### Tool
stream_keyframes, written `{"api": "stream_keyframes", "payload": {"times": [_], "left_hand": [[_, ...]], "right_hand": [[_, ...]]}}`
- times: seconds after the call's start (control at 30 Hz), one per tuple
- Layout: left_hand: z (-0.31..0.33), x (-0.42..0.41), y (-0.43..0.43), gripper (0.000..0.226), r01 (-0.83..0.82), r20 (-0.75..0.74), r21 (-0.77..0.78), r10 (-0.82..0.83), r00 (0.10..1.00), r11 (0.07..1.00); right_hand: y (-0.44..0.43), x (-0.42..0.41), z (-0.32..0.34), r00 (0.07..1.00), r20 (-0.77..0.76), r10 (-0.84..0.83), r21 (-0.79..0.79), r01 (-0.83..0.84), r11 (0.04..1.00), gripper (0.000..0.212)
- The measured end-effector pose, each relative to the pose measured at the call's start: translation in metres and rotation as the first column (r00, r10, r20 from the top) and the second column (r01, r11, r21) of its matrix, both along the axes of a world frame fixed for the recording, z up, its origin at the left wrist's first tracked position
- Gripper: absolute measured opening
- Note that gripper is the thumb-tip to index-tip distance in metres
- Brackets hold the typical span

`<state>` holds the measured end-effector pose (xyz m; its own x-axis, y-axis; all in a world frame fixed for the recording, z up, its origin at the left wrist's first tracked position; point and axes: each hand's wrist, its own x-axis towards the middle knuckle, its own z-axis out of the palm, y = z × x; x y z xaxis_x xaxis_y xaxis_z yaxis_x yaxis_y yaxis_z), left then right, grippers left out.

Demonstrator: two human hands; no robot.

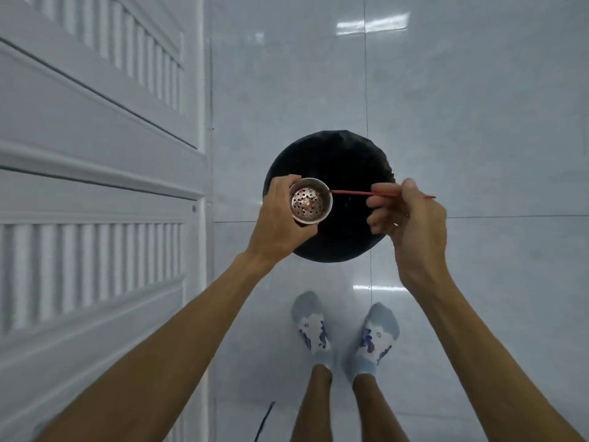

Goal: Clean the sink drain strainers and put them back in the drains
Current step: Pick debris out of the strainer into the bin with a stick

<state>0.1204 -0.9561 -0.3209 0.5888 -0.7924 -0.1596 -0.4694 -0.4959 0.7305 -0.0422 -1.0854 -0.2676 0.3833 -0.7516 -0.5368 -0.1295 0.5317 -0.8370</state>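
Observation:
My left hand (276,218) grips a round metal drain strainer (310,201), cup side up, its perforated bottom showing brownish grime. My right hand (411,215) pinches a thin red stick (353,193) held level; its left tip touches the strainer's right rim. Both hands hover above a round black bin (347,161) lined with a dark bag that stands on the floor. Only one strainer is in sight.
White louvred cabinet doors (95,154) run along the left. Pale glossy floor tiles (478,106) surround the bin. My feet in patterned socks (344,333) stand just behind it. A dark thin cord (264,421) lies on the floor near the bottom.

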Motion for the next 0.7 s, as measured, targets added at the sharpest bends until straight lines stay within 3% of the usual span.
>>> {"api": "stream_keyframes", "payload": {"times": [0.27,0.47,0.6,0.7], "left_hand": [[-0.085,0.006,0.011,0.082,0.149,0.108,0.145,-0.166,0.98,0.978],[-0.094,0.013,0.008,0.078,0.14,0.121,0.142,-0.158,0.98,0.98],[-0.09,0.016,0.004,0.076,0.15,0.128,0.169,-0.172,0.977,0.974],[-0.089,0.019,0.001,0.077,0.187,0.131,0.202,-0.215,0.968,0.962]], "right_hand": [[0.026,0.016,-0.112,0.958,-0.229,0.171,-0.18,-0.215,0.96,0.023],[0.025,0.028,-0.136,0.957,-0.213,0.197,-0.087,-0.22,0.972,0.021],[0.015,0.037,-0.138,0.945,-0.319,0.079,-0.262,-0.168,0.95,0.02],[0.012,0.047,-0.135,0.938,-0.273,0.213,-0.287,-0.291,0.913,0.02]]}}
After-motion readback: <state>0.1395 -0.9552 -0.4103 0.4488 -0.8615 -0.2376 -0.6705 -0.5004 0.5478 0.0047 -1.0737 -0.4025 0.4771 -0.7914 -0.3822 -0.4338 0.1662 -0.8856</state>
